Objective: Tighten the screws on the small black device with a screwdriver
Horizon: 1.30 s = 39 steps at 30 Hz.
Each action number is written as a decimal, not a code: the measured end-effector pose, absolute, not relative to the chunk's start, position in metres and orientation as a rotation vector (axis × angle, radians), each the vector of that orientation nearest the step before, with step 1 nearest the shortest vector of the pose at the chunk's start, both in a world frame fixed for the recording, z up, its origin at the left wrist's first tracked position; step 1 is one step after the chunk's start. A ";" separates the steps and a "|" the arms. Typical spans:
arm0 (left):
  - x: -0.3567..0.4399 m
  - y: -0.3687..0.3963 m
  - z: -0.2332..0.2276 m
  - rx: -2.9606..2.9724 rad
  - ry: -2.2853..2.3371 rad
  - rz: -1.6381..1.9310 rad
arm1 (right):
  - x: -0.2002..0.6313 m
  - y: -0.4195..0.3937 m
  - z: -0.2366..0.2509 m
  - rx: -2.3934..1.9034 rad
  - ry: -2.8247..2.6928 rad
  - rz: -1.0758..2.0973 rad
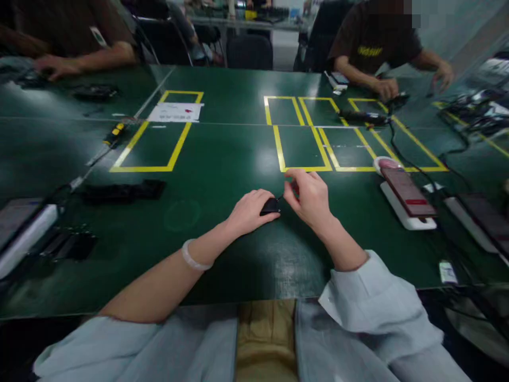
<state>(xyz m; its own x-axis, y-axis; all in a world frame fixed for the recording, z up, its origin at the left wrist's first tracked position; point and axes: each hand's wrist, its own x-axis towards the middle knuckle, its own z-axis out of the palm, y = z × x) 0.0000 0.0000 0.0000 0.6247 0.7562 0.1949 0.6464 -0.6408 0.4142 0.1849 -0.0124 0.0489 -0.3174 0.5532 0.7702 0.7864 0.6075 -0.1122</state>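
We see our left hand (250, 212) lying on the green bench (222, 175), near the middle, with its fingers closed on a small black thing (271, 206). The small black thing sits on the bench between our two hands, a little nearer to us than the yellow tape boxes (318, 143). Our right hand (310, 199) is just beside it, with the finger and thumb pinched together at the small black thing's far end; we cannot tell what they pinch, because it is too tiny. There is a white band (193, 257) on our left wrist. To the right lies a phone (407, 192) on a white holder (400, 209), close to the tape boxes. To the left we see a flat black strip (123, 191) on the bench, and farther off a white paper (175, 112) inside another yellow box. A yellow and black tool (113, 133) lies just left of that box. On the far side, other people's hands (385, 87) rest on the bench by some black wires (401, 154).
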 end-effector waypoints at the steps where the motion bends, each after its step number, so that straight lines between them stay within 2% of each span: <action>1: 0.000 0.000 0.000 2.547 1.128 0.513 | 0.186 -0.012 0.049 -1.060 -2.015 -0.358; 39: 0.000 0.000 -0.001 2.528 1.125 0.547 | 0.188 -0.015 0.050 -1.089 -1.995 -0.280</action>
